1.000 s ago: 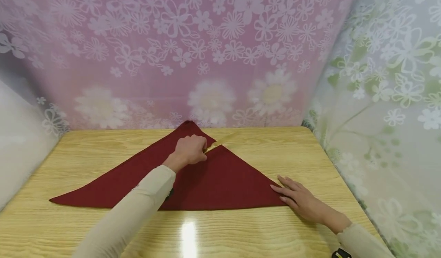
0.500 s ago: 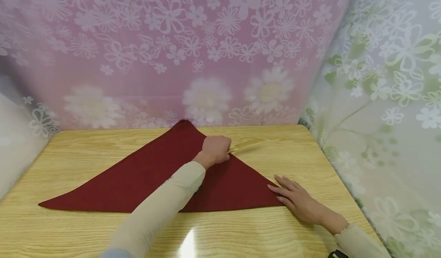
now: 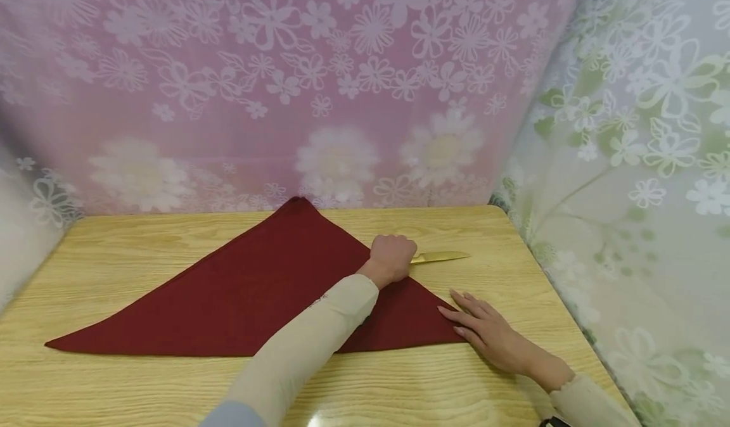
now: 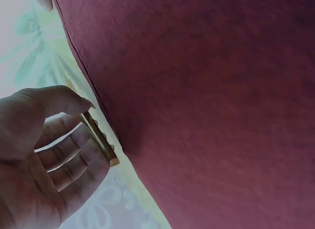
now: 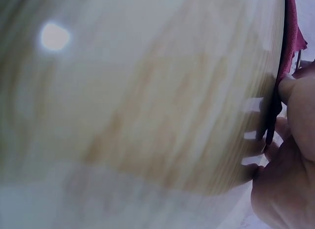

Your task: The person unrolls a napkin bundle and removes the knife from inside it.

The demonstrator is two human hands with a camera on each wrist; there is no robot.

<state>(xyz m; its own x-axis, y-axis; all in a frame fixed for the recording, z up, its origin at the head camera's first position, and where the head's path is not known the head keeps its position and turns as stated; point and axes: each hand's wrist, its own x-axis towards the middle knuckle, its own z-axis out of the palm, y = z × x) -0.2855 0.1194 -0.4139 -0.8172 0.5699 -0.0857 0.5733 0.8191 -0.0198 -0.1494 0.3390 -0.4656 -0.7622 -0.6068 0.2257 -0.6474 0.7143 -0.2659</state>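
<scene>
A dark red cloth napkin (image 3: 239, 294), folded into a wide triangle, lies on the table with its peak at the far edge. My left hand (image 3: 392, 257) grips a gold table knife (image 3: 443, 257) above the napkin's right slanted edge, the blade pointing right. In the left wrist view, thumb and fingers pinch the knife's gold handle (image 4: 101, 139) beside the cloth edge. At the napkin's right corner my right hand (image 3: 493, 335) rests with fingers extended over the cloth. The right wrist view shows that hand (image 5: 290, 160) at the cloth's edge, partly cut off.
Light wood grain covers the table (image 3: 142, 386). A pink floral backdrop (image 3: 256, 129) rises behind the far edge, and a pale green floral one (image 3: 621, 180) runs along the right side.
My left hand has moved right and slightly toward me with the knife, from over the napkin's upper middle to its right edge. The right hand keeps its place on the corner.
</scene>
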